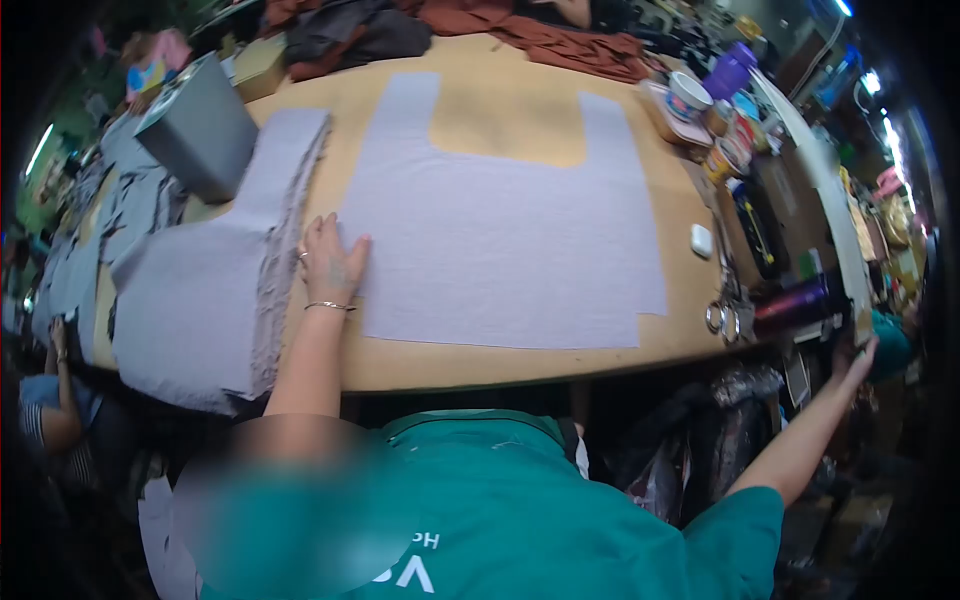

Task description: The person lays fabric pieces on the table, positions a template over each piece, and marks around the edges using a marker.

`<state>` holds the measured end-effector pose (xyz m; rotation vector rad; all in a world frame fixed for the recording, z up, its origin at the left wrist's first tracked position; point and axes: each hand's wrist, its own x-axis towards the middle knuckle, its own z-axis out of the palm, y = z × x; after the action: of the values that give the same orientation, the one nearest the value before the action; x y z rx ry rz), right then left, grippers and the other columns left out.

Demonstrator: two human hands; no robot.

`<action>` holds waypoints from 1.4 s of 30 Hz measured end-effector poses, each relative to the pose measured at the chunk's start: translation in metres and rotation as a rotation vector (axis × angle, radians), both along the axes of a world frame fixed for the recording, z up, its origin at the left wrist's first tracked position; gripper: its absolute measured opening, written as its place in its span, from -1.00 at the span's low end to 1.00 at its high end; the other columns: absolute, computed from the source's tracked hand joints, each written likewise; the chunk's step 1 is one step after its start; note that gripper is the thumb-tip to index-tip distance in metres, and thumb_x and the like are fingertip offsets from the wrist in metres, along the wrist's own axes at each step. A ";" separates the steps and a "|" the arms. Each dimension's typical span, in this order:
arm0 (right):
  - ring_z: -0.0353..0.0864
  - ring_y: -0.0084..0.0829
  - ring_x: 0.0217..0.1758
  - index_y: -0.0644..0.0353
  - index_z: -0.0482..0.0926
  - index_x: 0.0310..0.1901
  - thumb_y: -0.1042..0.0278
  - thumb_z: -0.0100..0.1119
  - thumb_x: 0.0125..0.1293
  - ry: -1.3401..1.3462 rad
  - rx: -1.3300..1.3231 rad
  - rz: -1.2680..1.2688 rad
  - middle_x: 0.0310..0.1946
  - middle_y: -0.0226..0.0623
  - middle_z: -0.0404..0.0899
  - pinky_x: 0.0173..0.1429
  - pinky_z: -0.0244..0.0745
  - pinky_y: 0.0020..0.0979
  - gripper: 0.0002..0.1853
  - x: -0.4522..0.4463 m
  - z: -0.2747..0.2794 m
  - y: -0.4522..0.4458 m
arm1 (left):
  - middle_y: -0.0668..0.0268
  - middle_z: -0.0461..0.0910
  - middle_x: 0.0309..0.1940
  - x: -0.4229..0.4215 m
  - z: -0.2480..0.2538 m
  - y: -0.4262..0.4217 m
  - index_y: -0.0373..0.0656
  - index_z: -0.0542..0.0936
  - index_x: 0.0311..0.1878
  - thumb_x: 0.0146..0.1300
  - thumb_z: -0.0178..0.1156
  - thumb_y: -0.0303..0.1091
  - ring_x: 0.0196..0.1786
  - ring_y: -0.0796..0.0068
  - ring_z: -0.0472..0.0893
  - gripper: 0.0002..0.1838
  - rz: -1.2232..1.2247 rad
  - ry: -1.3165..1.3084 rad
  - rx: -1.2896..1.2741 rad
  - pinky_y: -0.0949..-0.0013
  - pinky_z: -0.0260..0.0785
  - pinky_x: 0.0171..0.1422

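Observation:
A flat grey-lilac fabric piece [500, 240] with two upright strips at its far side lies on the wooden table. Left of it is a thick stack of similar cut fabric [195, 290] with frayed edges. My left hand [333, 262] rests palm down between the two, fingers spread, its thumb at the left edge of the flat piece. Out at the far right, my right hand [853, 362] has its fingers round the near end of a long pale strip [850, 240], which runs along the table's right side.
A grey metal box [198, 128] stands behind the stack. Dark and rust cloth [570, 48] lies at the back. Along the right are a white tub [687, 97], a white case [701, 240], scissors [723, 318] and a purple bottle [793, 308]. Another person's arm [62, 375] shows far left.

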<state>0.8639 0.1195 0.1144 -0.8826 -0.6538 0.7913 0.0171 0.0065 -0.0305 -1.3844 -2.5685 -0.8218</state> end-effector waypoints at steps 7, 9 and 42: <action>0.45 -0.49 -0.45 0.36 0.40 -0.21 0.21 0.05 0.15 -0.416 0.097 -1.003 -0.45 -0.23 0.50 -0.36 0.40 -0.56 -0.67 -0.229 -0.034 -0.096 | -0.05 0.32 -0.09 0.002 0.022 -0.019 -0.32 0.22 0.07 -0.15 0.27 -0.26 -0.01 -0.01 0.32 -0.30 -0.064 -0.063 -0.054 0.21 0.22 0.05; 0.44 -0.55 -0.51 0.29 0.44 -0.27 0.37 0.10 0.12 -0.724 0.170 -0.803 -0.42 -0.23 0.50 -0.50 0.33 -0.62 -0.81 -0.264 -0.076 -0.087 | -0.05 0.34 -0.13 0.002 0.029 -0.017 -0.34 0.26 0.01 -0.16 0.28 -0.29 -0.07 0.00 0.37 -0.35 -0.074 -0.208 -0.115 0.25 0.25 0.02; 0.48 -0.17 -0.48 0.25 0.47 -0.37 0.19 -0.07 0.17 -1.074 -0.323 -0.080 -0.60 -0.10 0.47 -0.35 0.33 -0.27 -0.73 -0.391 -0.154 0.050 | 0.11 0.50 -0.28 -0.004 0.016 0.034 -0.40 0.39 -0.12 -0.04 0.19 -0.26 -0.32 0.35 0.53 -0.54 -0.310 -0.828 0.138 0.39 0.39 -0.25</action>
<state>0.4727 0.1699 -0.0395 -1.6339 -1.4335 0.2926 0.0127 0.0406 -0.0149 -1.6727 -2.7441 -1.9298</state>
